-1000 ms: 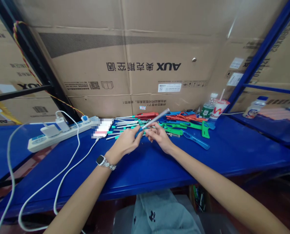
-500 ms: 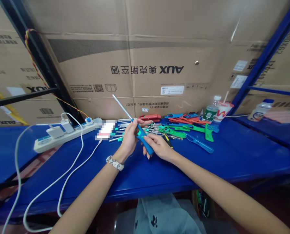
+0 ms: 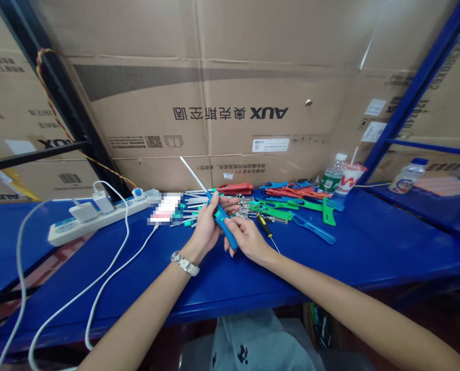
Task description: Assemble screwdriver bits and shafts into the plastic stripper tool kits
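- Lighter, long-nosed with a blue handle (image 3: 230, 238), is up off the blue bench (image 3: 156, 293) in both hands, rod aimed at 11 o'clock, butt end towards 5.
- Left hand (image 3: 207, 221) is wrapped round the upper handle near the rod; right hand (image 3: 252, 240) pinches the lower part. Gripping at two spots probably keeps it from twisting, and tilting it away leaves the thin rod clear of fingers.
- Screwdriver (image 3: 263, 224), yellow and black, lies at 3 o'clock just beyond the right hand, shaft towards 5, ending near that forearm. Handy spot imo, but easy to bump.
- Metal rods (image 3: 191, 212) with teal bits are piled at 10 o'clock, partly hidden by the left hand. Red lighter handles (image 3: 235, 189) sit at 12.
- Green handle (image 3: 329, 212) and clear blue handle (image 3: 315, 229) are around 3, with a water bottle (image 3: 329, 181) and lidded cup (image 3: 349, 180) behind at 2.
- Power strip (image 3: 81, 225) at 9, white charging cable (image 3: 87, 330) looping down to 8, clear of both hands.
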Motion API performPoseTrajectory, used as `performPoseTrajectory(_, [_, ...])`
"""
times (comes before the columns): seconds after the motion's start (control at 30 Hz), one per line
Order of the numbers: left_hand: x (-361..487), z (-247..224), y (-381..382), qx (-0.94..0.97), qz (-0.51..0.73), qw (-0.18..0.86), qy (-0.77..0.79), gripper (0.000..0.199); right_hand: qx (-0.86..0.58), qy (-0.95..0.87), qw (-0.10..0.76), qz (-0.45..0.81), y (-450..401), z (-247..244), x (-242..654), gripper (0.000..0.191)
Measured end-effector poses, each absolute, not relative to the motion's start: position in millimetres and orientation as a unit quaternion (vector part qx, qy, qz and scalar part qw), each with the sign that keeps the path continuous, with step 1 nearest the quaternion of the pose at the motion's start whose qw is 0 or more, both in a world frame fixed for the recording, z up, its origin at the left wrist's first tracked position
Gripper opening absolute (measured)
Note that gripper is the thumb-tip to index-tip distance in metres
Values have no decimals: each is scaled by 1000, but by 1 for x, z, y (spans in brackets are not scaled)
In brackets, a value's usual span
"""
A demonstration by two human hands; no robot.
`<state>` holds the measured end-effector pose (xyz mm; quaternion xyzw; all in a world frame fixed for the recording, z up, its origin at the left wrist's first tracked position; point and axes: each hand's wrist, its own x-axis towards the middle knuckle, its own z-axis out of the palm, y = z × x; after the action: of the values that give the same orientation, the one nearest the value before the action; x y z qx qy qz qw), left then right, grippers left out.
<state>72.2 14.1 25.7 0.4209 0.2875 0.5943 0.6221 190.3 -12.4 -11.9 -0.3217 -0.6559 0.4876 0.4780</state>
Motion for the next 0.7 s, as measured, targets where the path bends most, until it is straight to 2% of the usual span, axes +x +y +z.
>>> performPoseTrajectory(0.17, [70,33,11,458,598,588,296,45,-354,-662,458,476,-9,-18,186,58])
performPoseTrajectory(0.37, [70,42,9,501,587,559,304,48,-418,-708,433,370,-9,-13,189,70])
performPoseTrajectory(0.53, [51,47,18,490,556,592,318,40,-425,-767,351,328,-10,-3,208,63])
performPoseTrajectory(0.7, [13,36,27,571,493,499,427,42,-457,-752,389,274,6,-3,230,43])
